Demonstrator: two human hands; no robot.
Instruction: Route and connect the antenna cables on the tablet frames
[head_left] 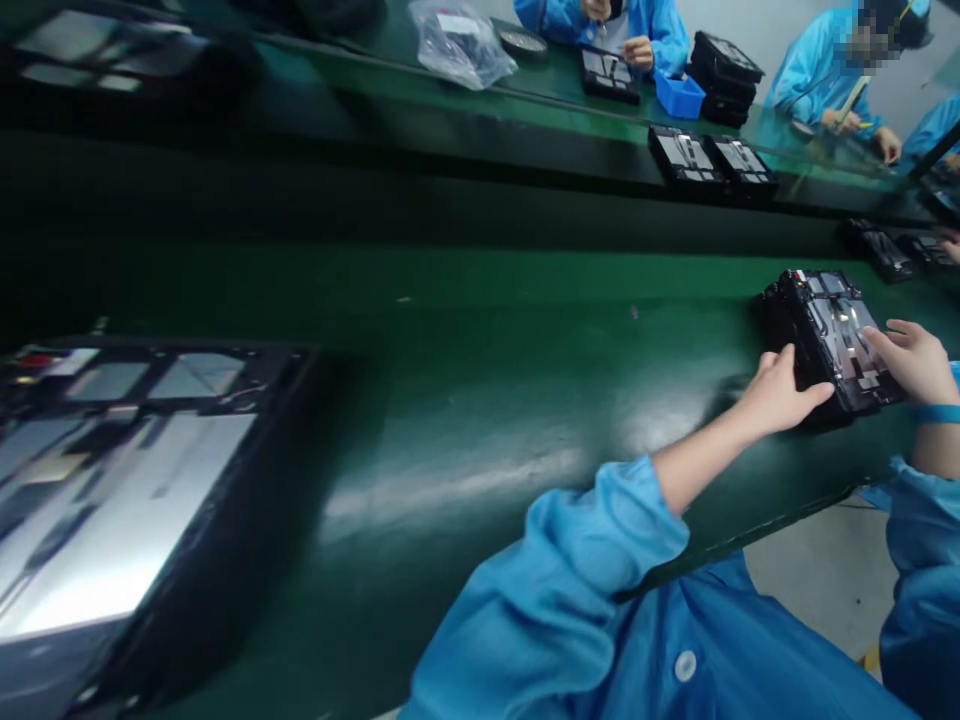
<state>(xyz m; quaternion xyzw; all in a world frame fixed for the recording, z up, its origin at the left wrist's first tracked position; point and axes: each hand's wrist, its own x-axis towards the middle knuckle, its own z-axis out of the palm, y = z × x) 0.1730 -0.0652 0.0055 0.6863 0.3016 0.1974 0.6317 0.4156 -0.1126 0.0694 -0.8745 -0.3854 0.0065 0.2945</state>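
Note:
Over at the right, my left hand [780, 395] and my right hand [915, 360] hold a thick black electronic unit [847, 335] between them. Silver plates, dark ribbon strips and small parts show on its upper face; whether it is one piece or a stack I cannot tell. My left hand grips its left side, thumb along the near edge. On the right side, my right hand has its fingers around the edge and a thumb over the top face. The underside is hidden.
A similar black unit [127, 480], blurred, lies close on the left of the green table [465, 400]. Across a glass-edged shelf stand two more units [686, 155], a plastic bag [461, 40], a blue bin [679, 97] and a black stack [724, 75]. Co-workers in blue sit beyond.

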